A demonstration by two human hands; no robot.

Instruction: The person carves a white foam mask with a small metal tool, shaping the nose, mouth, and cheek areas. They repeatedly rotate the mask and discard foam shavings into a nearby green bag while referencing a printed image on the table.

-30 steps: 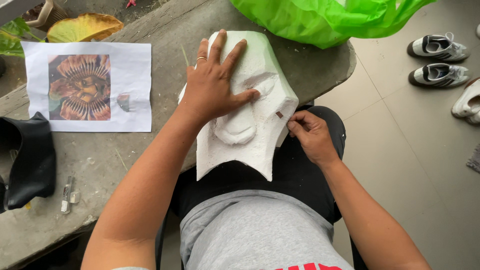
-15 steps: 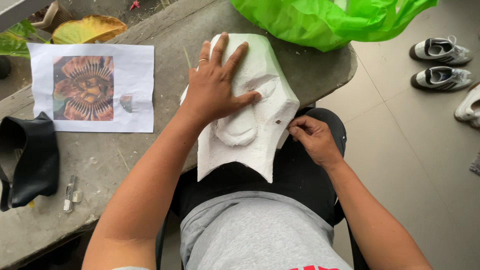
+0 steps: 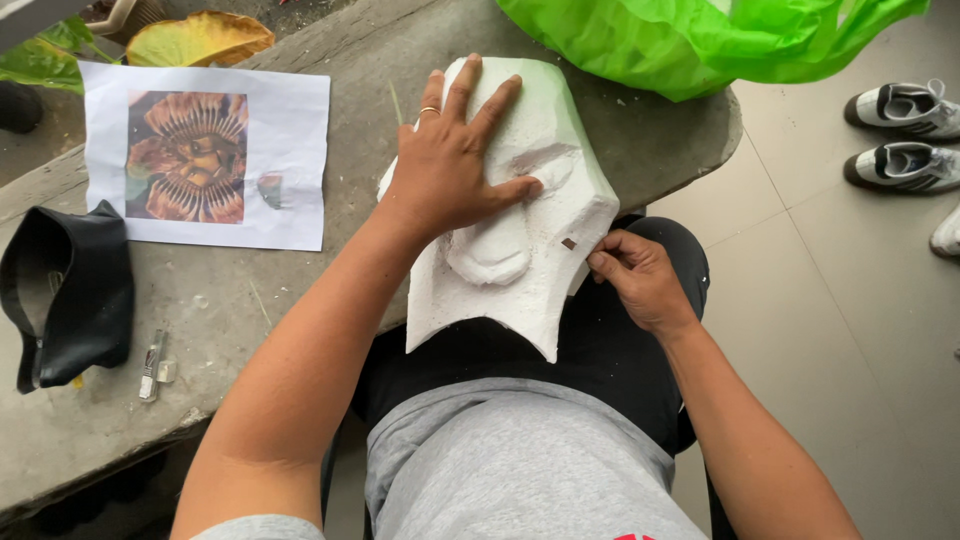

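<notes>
soft even daylight; faint shadows; sharp focus; no glare

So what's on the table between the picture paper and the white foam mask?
Head view: mostly bare grey table between the printed sheet and the white foam mask. Only the left hand and forearm cross it, pressing flat on the mask.

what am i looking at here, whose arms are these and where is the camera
The camera sits on a person's head and looks down, so the two arms are that person's own, above their lap. The left hand lies flat, fingers spread, on a white carved foam mask that leans from the lap onto a grey stone table. The right hand pinches something small at the mask's right edge; what it is cannot be told. On the table lie a printed colour picture, a black pouch, a small clear tube and a green plastic bag. Shoes stand on the floor.
</notes>
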